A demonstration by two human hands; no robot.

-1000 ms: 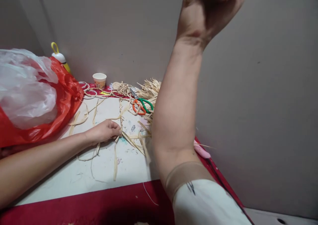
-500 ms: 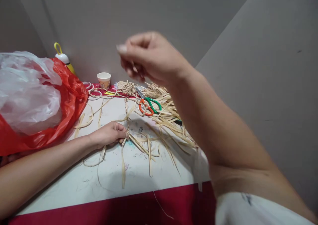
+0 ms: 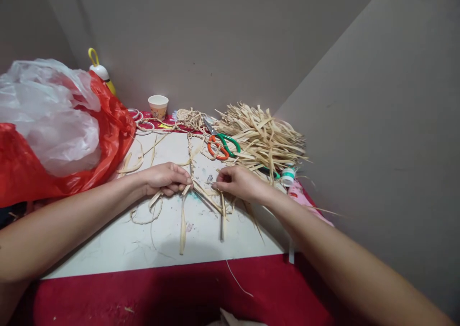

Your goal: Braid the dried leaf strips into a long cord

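My left hand [image 3: 167, 177] pinches the lower end of a thin braided straw cord [image 3: 190, 158], which runs away from me across the white board. Below the pinch, loose flat straw strips [image 3: 206, 197] fan out to the right, and one strip [image 3: 183, 230] hangs toward me. To the right, my right hand [image 3: 239, 182] is just above the board, thumb and fingers pressed together near the strips. Whether a strand sits in that pinch is too small to tell. Scissors [image 3: 230, 144] with one orange and one green handle lie beyond my right hand.
A large pile of dry straw strips [image 3: 266, 134] lies at the back right, a small white bottle [image 3: 288, 176] beside it. A paper cup [image 3: 158, 108] stands by the wall. Red and clear plastic bags [image 3: 115, 124] bulge at the left. Red cloth [image 3: 108, 302] borders the white board [image 3: 108, 256].
My right hand has come down from high up at the right to the board, close to the straw strips. My left hand keeps its pinch on the braided cord. The view has shifted slightly.
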